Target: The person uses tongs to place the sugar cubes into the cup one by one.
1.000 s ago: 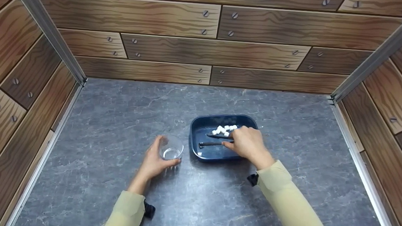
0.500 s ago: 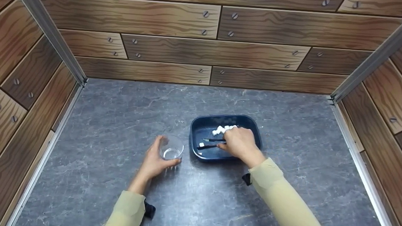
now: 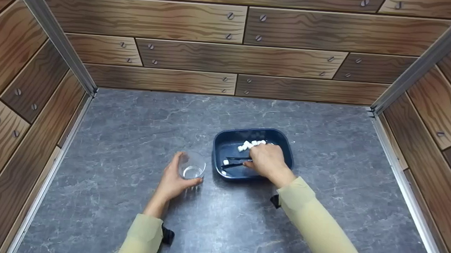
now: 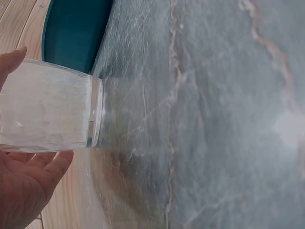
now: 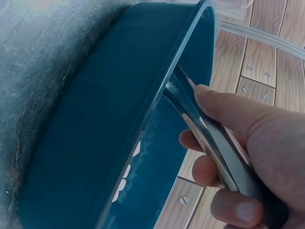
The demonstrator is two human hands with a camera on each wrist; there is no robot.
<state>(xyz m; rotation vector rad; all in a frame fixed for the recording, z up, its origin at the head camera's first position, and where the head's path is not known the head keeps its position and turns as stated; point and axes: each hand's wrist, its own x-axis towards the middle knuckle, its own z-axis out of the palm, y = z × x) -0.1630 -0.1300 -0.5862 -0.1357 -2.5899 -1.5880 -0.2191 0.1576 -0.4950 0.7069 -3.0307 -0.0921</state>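
Note:
My left hand [image 3: 173,180] curls round a clear glass [image 3: 192,167] that stands upright on the grey marbled surface; in the left wrist view, thumb and fingers lie on opposite sides of the glass [image 4: 47,109]. My right hand [image 3: 268,160] holds dark metal tongs [image 3: 237,164] inside a blue rectangular dish [image 3: 215,151]. The spread tips of the tongs stand either side of a small white cube [image 3: 225,162]; whether both touch it I cannot tell. In the right wrist view, thumb and fingers pinch the tongs [image 5: 209,133], while the dish wall [image 5: 100,105] hides most cubes.
Several white cubes [image 3: 246,145] lie clustered at the back of the dish, partly behind my right hand. Another white piece [image 3: 223,173] lies in its front left corner. Wood-patterned walls [image 3: 186,55] enclose the surface at the back and both sides.
My right hand has moved left and slightly forward to the front of the dish, bringing the tongs' tips around the white cube at front left. The left hand and glass have stayed put.

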